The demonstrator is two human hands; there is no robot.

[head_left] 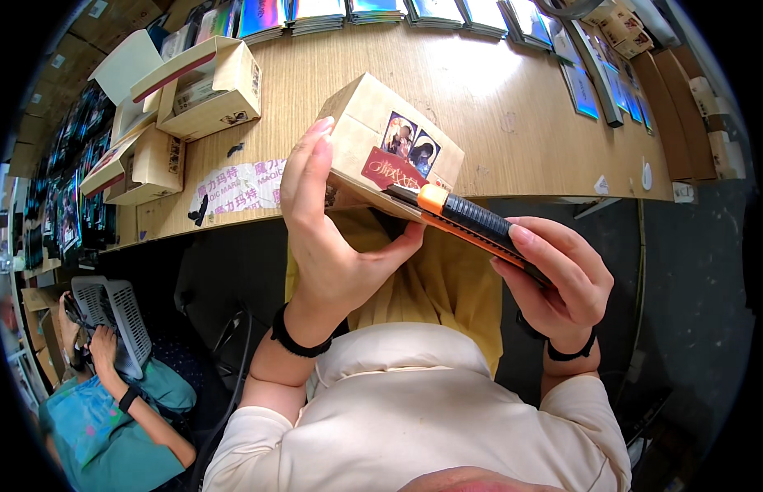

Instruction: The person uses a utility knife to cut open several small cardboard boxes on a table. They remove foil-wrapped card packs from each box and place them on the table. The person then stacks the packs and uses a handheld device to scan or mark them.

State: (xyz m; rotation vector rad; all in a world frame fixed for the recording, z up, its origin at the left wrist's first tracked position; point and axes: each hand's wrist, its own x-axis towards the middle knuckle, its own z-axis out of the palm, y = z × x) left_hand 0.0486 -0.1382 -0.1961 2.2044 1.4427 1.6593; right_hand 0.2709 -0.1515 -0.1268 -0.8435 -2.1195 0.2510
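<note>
Within left grip [332, 266], one box [380, 131]; right grip [566, 275], one cutter [480, 221].

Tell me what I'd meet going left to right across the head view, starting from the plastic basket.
Grey basket, left hand, beige box, orange-and-black utility knife, right hand, brown cardboard.
</note>
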